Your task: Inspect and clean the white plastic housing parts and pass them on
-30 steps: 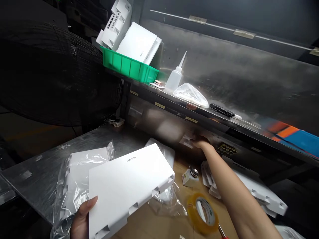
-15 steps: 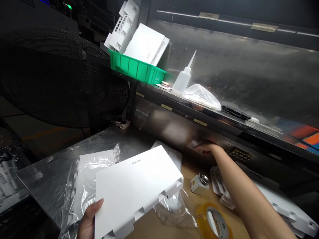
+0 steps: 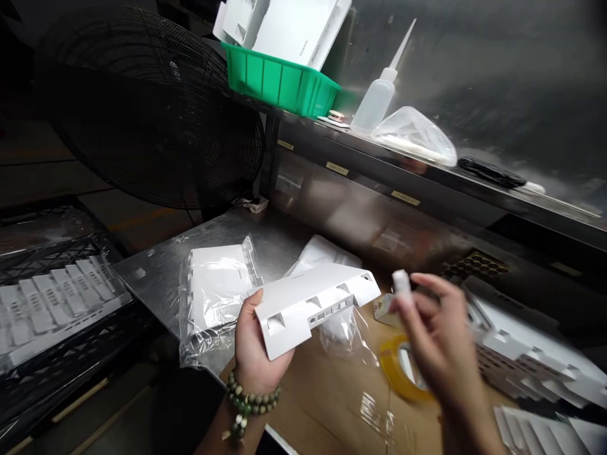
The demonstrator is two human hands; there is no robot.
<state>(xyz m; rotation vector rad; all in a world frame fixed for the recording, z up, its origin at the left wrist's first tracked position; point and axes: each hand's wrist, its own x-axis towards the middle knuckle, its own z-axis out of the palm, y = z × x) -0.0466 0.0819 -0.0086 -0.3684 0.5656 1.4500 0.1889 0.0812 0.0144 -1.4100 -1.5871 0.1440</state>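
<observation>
My left hand (image 3: 260, 344), a beaded bracelet at its wrist, grips the left end of a white plastic router cover (image 3: 313, 300). The cover is tilted so its edge with notches and port cut-outs faces me. My right hand (image 3: 434, 328), blurred, pinches a small white wad (image 3: 402, 284) between thumb and fingers, just right of the cover and apart from it. Its exact kind is unclear, perhaps cloth or paper. Behind that hand a small dispenser bottle (image 3: 385, 311) is partly hidden. A roll of yellow tape (image 3: 396, 370) lies below on the cardboard (image 3: 332, 404).
A bagged white cover (image 3: 218, 284) lies on the metal table at left. More covers (image 3: 535, 341) are stacked at right. A green basket (image 3: 279, 79), a squeeze bottle (image 3: 374, 101) and a clear bag (image 3: 417, 136) stand on the shelf. A black crate (image 3: 71, 309) holds white parts.
My right hand has come back from under the shelf toward me, with the white wad in it. My left hand has tilted the cover from its logo face to its port edge. The view has shifted.
</observation>
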